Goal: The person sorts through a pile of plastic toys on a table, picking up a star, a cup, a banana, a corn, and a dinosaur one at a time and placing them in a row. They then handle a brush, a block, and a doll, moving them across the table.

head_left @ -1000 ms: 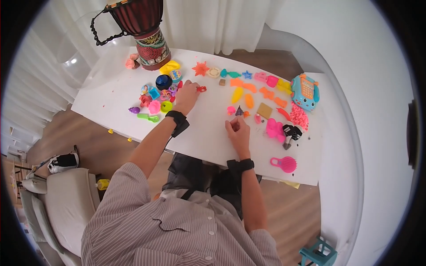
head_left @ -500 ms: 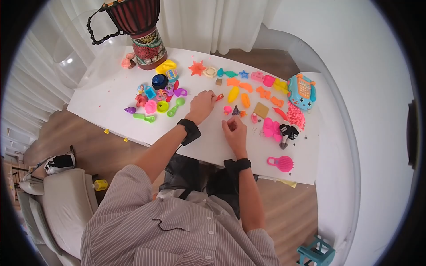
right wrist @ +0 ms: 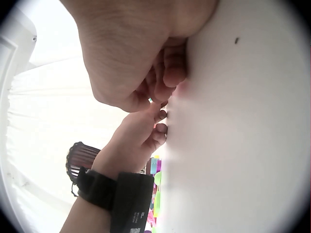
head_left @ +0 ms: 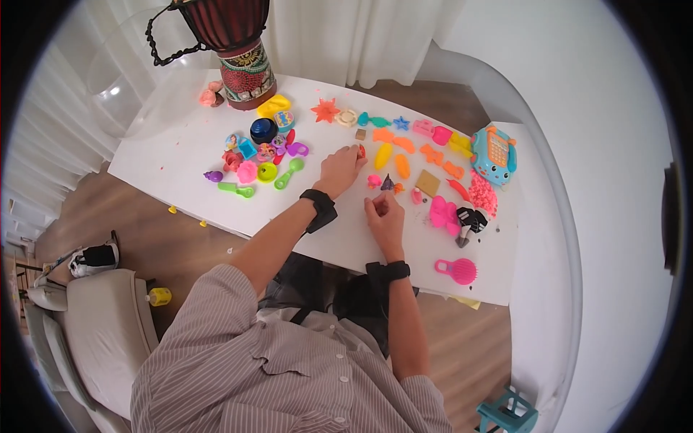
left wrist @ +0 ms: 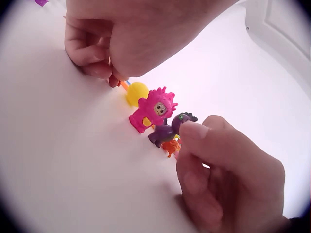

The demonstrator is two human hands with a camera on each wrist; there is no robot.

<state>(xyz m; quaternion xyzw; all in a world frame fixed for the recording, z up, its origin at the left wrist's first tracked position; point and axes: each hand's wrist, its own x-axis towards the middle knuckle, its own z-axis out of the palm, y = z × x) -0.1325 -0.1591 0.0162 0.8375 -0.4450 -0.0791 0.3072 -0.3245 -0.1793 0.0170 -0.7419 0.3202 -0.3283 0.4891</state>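
My left hand (head_left: pixel 343 172) pinches a small red piece (head_left: pixel 362 151) between its fingertips, low over the white table (head_left: pixel 317 224). In the left wrist view, the left hand (left wrist: pixel 146 34) mostly hides that piece. Closer to the front edge, my right hand (head_left: pixel 385 216) rests with fingers loosely curled and nothing visible in them. Just beyond its fingertips stand a pink toy figure (head_left: pixel 374 181), a dark purple figure (head_left: pixel 388 183) and a small orange figure (head_left: pixel 398 188). The right thumb overlaps the purple figure (left wrist: pixel 167 132) in the left wrist view.
A drum (head_left: pixel 247 72) stands at the back left. Before it lie several toys, among them a green spoon (head_left: pixel 290 173). Right of my hands are colourful moulded pieces, a tan square (head_left: pixel 427 183), a pink hairbrush (head_left: pixel 458 271) and a blue toy phone (head_left: pixel 494 155).
My left hand has carried the red piece rightward from beside the left toy group, uncovering the green spoon and a purple piece. My right hand has stayed almost in place.
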